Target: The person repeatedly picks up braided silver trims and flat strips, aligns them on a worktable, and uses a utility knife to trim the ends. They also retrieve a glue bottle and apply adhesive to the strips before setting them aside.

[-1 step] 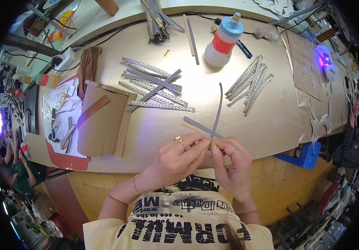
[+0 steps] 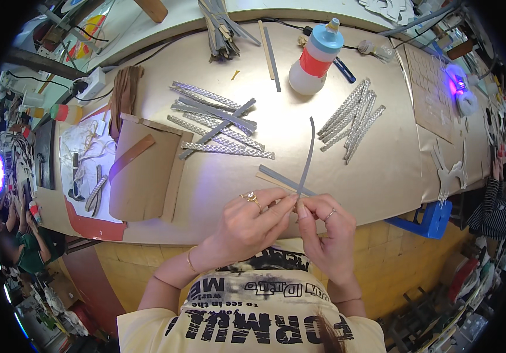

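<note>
A narrow grey strip [image 2: 307, 156] rises from between my two hands, its free end curving up and away over the table. My left hand [image 2: 251, 219] pinches the strip's near end between thumb and fingers. Close against it, my right hand [image 2: 326, 229] pinches the same end; the fingertips nearly meet and hide that end. Just beyond the fingers, another grey strip [image 2: 279, 176] lies beside a tan strip [image 2: 270, 180]. A pile of braided silver straps [image 2: 223, 150] with grey strips across it lies to the far left. More braided straps [image 2: 353, 117] lie to the far right.
A bottle with a blue top [image 2: 317, 59] stands at the back, beside a dark blue pen-like tool [image 2: 344, 69]. A bundle of grey strips [image 2: 222, 35] lies at the back edge. Brown sheet material [image 2: 144, 176] sits at left. A blue plastic piece [image 2: 429, 222] juts below the table's right edge.
</note>
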A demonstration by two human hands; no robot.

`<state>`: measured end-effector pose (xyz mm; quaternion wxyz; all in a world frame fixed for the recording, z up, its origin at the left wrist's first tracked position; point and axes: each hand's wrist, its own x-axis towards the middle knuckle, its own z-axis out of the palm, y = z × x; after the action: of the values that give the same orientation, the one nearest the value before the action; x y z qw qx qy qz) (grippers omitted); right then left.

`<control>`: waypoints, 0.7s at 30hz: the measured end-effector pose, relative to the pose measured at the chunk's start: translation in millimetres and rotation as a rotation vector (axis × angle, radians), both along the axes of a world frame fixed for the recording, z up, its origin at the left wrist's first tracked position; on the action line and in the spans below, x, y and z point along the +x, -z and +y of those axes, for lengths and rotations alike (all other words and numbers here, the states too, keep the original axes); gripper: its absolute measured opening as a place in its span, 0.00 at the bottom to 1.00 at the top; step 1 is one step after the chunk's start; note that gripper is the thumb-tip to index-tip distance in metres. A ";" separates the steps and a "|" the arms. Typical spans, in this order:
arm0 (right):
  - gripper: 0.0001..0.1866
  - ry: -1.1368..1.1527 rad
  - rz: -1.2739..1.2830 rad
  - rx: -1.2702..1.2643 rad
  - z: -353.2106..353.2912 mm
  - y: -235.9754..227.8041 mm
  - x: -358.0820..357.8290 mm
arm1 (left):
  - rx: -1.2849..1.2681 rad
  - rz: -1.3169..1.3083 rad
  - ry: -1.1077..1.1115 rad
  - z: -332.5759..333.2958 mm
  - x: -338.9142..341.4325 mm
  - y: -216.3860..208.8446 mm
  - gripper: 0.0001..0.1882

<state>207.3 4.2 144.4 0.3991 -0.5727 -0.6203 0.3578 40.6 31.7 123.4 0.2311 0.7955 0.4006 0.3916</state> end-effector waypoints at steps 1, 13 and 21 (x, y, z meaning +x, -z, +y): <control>0.03 -0.002 -0.002 0.005 0.3 -0.1 0.1 | 0.005 -0.003 -0.002 0.3 0.1 -0.1 0.16; 0.03 -0.008 -0.016 0.083 10.5 9.4 -1.2 | 0.053 -0.002 0.001 9.4 0.4 3.5 0.15; 0.05 0.015 -0.088 0.181 16.0 16.0 -2.8 | -0.110 -0.102 -0.042 10.1 4.3 0.7 0.13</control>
<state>204.5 20.2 128.4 0.4240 -0.5541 -0.6628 0.2720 45.0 41.8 122.7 0.2864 0.7518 0.4260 0.4139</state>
